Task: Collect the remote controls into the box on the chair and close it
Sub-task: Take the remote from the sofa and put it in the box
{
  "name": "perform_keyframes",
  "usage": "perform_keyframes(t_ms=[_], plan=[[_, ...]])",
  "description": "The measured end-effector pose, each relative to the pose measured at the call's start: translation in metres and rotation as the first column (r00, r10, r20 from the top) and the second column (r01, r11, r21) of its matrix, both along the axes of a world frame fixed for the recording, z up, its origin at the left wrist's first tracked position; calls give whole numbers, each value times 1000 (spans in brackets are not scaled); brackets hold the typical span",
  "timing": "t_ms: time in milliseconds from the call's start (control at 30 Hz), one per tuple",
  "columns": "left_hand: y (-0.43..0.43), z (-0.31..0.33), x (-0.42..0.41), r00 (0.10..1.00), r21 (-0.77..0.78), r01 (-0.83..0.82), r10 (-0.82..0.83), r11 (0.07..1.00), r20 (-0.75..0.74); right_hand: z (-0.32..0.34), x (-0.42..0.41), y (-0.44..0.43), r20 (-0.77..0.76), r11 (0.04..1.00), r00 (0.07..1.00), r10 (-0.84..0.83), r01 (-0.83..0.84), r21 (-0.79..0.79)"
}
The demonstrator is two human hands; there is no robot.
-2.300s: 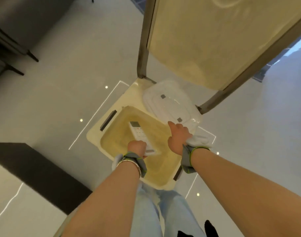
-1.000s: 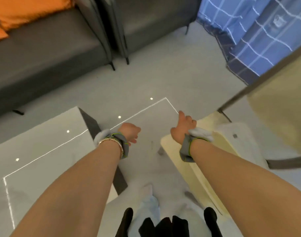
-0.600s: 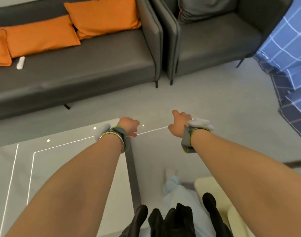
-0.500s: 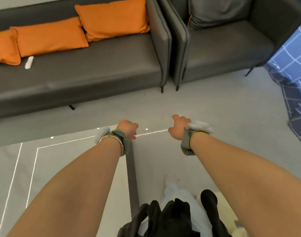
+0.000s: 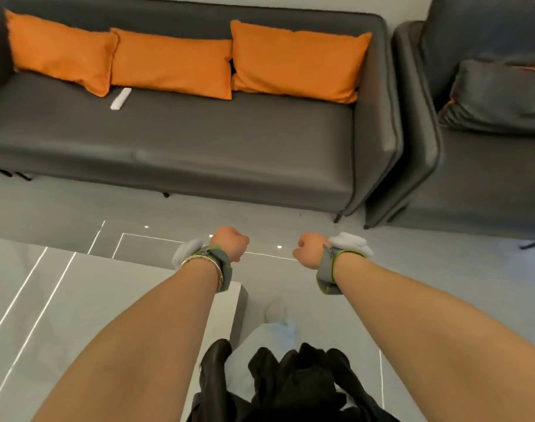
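Note:
A white remote control (image 5: 121, 98) lies on the seat of the dark grey sofa (image 5: 199, 141), just in front of the left and middle orange cushions. My left hand (image 5: 232, 242) and my right hand (image 5: 309, 248) hover over the floor in front of the sofa, well short of the remote. Both are curled into loose fists with nothing in them. Each wrist wears a grey band. The box and the chair are out of view.
Three orange cushions (image 5: 175, 63) line the sofa back. A dark grey armchair (image 5: 488, 132) with a grey cushion stands to the right. A glossy low table (image 5: 77, 300) fills the lower left, its corner under my left forearm. Grey floor (image 5: 275, 214) lies between table and sofa.
The view has swung from the box on the chair to the sofa, which is now closer. My left hand let go of a remote in the box. Both hands closed into fists.

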State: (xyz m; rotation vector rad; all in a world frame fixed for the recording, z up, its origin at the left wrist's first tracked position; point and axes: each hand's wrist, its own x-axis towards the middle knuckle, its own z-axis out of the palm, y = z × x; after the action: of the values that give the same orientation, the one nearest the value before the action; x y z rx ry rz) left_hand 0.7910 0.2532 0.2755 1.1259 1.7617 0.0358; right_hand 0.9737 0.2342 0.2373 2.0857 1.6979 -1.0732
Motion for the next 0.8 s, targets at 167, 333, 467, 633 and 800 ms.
perform_keyframes(t_ms=[167, 333, 467, 633, 800], plan=[[69, -9, -17, 995, -46, 26, -30, 999, -94, -7, -10, 86, -5, 995, 996, 84, -84, -47], [166, -12, -32, 998, -59, -9, 5, 998, -61, -10, -13, 198, 19, 986, 991, 133, -130, -102], [250, -3, -59, 987, 20, -134, 135, 991, -89, -6, -34, 302, 34, 974, 974, 225, -224, -22], [321, 15, -113, 963, 77, -239, 246, 968, -106, 12, -90, 409, 45, 941, 940, 338, -338, -1], [379, 23, -205, 905, 119, -389, 403, 914, -138, 23, -184, 497, 1, 902, 903, 431, -430, 20]])
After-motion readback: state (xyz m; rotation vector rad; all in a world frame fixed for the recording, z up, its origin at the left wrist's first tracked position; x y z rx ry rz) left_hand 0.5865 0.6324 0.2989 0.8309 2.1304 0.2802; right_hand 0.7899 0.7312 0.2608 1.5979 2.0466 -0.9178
